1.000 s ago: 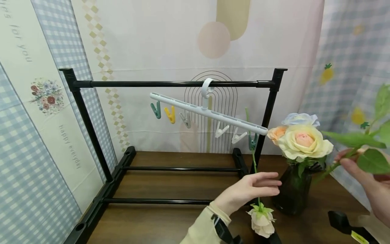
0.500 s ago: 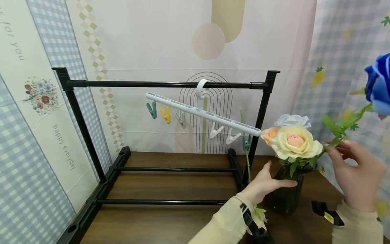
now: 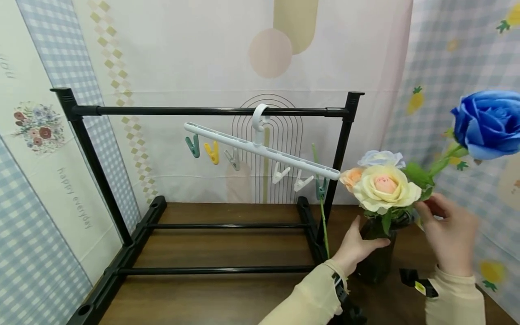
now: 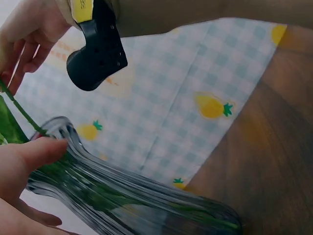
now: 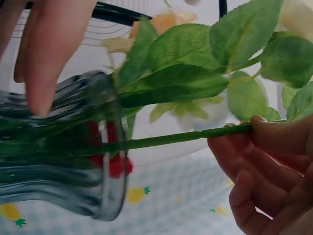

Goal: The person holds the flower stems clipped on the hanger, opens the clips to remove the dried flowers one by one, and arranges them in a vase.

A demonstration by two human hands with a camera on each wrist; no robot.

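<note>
My right hand (image 3: 451, 234) pinches the green stem of a blue rose (image 3: 487, 124) between thumb and fingers. In the right wrist view that stem (image 5: 181, 138) runs into the mouth of a ribbed dark glass vase (image 5: 105, 196). My left hand (image 3: 357, 248) holds the vase at its neck, thumb on one side and fingers on the other. A pale yellow rose (image 3: 383, 185), an orange bloom (image 3: 351, 177) and a pale blue one (image 3: 381, 159) stand in the vase. Green stems show through its glass in the left wrist view.
A black rack (image 3: 211, 111) bears a tilted white hanger (image 3: 260, 148) with several clips, among them a yellow clip (image 3: 212, 152). One green clip (image 3: 321, 188) grips a hanging flower stem (image 3: 325, 225), its lower end behind my left arm. Everything stands on a brown wooden table (image 3: 195, 295).
My right hand has come left and down to the vase, bringing the blue rose into view and its stem into the mouth. My left hand has moved right onto the vase's neck.
</note>
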